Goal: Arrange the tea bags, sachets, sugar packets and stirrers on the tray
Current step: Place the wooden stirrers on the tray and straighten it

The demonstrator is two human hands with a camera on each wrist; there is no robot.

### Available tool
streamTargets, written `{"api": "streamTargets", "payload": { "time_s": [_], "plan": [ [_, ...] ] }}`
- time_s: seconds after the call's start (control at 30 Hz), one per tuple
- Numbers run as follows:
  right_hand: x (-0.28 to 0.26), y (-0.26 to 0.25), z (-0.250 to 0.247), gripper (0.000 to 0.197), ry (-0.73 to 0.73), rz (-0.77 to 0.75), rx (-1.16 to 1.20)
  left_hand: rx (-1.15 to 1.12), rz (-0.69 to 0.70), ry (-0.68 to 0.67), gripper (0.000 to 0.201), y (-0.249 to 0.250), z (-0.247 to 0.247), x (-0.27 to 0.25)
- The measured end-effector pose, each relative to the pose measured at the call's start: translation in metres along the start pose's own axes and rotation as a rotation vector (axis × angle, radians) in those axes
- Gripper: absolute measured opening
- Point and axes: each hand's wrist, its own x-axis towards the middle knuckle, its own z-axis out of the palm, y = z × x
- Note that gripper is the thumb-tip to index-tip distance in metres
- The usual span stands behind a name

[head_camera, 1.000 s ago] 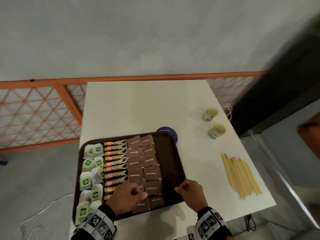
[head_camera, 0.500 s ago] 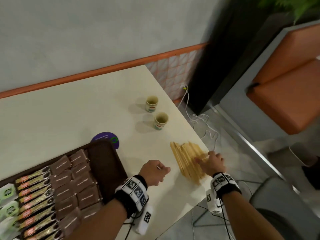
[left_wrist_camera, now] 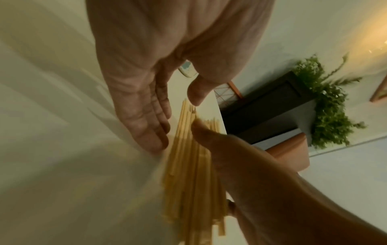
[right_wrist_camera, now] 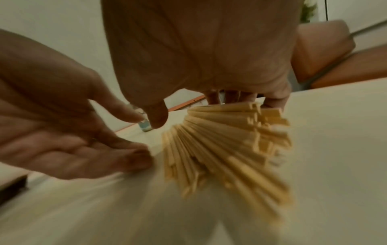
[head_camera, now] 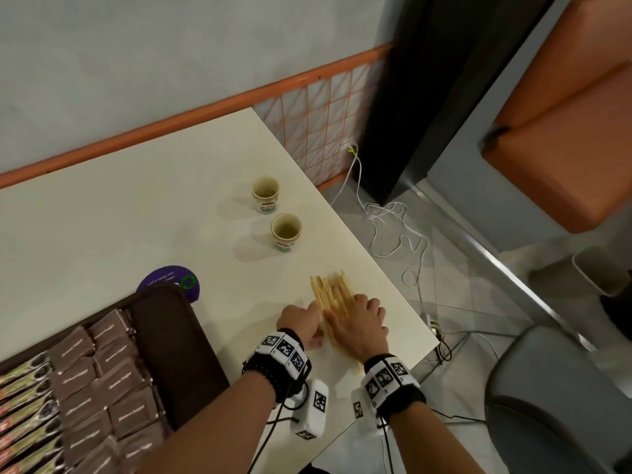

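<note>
While fanned, pale thin wooden stirrers [head_camera: 331, 295] lie near tabletop [head_camera: 136, 213] right edge: right hand [head_camera: 359, 325] flat atop, fingers straight; left hand [head_camera: 302, 323] open beside.

Both hands, left [head_camera: 302, 323] and right [head_camera: 359, 328], reach forward, side by side.

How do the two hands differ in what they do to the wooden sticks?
The right hand lies flat on top of the sticks, fingers spread; the left hand stands edge-on against the pile's side, fingers straight together. Both touch the pile on the table; neither has lifted it.
</note>
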Motion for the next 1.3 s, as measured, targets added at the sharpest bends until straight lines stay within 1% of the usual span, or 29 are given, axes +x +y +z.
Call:
{"api": "streamTargets", "payload": {
  "time_s": [0.07,0.17,0.23,0.33,0.4,0.5,0.57,0.63,0.77,0.83,0.9,1.0,1.13,1.23,1.3],
  "plan": [
    [-0.001,-0.002,-0.002,0.060,0.011,0.024,0.056,-0.019,-0.008,-0.022,0.037,0.002,0.000,0.000],
    [0.002,0.000,-0.005,0.052,0.034,0.080,0.094,-0.029,-0.009,0.004,0.045,0.003,0.000,0.001],
    [-0.002,-0.007,0.001,0.048,0.009,0.047,0.082,-0.020,-0.008,0.011,0.045,0.004,0.001,0.002],
    [-0.013,-0.023,0.016,0.044,-0.026,0.002,0.095,-0.024,-0.026,-0.002,0.037,0.004,0.000,0.003],
    [-0.017,-0.031,0.028,0.042,-0.061,-0.025,0.099,-0.008,-0.038,0.028,0.035,0.002,-0.003,0.006],
    [-0.018,-0.035,0.044,0.039,-0.077,-0.118,-0.002,0.008,-0.032,0.055,0.037,-0.002,-0.007,0.014],
    [-0.017,-0.040,0.048,0.030,-0.089,-0.177,-0.102,-0.003,-0.039,0.029,0.028,-0.001,-0.011,0.011],
    [-0.016,-0.047,0.044,0.024,-0.105,-0.152,-0.105,-0.040,-0.055,-0.009,0.022,0.002,-0.015,0.005],
    [-0.010,-0.057,0.032,0.036,-0.145,0.011,0.053,-0.087,-0.071,-0.073,0.024,0.004,-0.020,0.004],
    [-0.008,-0.060,0.030,0.041,-0.162,0.062,0.084,-0.096,-0.065,-0.079,0.026,0.004,-0.020,0.003],
    [-0.009,-0.062,0.029,0.040,-0.166,0.081,0.108,-0.099,-0.056,-0.080,0.027,0.004,-0.020,0.001],
    [-0.008,-0.063,0.029,0.037,-0.191,0.074,0.131,-0.120,-0.058,-0.090,0.029,0.005,-0.021,-0.004],
    [-0.008,-0.061,0.021,0.030,-0.235,0.022,0.146,-0.235,-0.081,-0.119,0.030,-0.001,-0.027,-0.003],
    [-0.004,-0.056,0.022,0.034,-0.252,-0.024,0.174,-0.303,-0.081,-0.164,0.025,-0.003,-0.036,-0.009],
    [0.001,-0.054,0.026,0.036,-0.264,-0.055,0.180,-0.322,-0.073,-0.184,0.026,-0.004,-0.041,-0.012]
  ]
}}
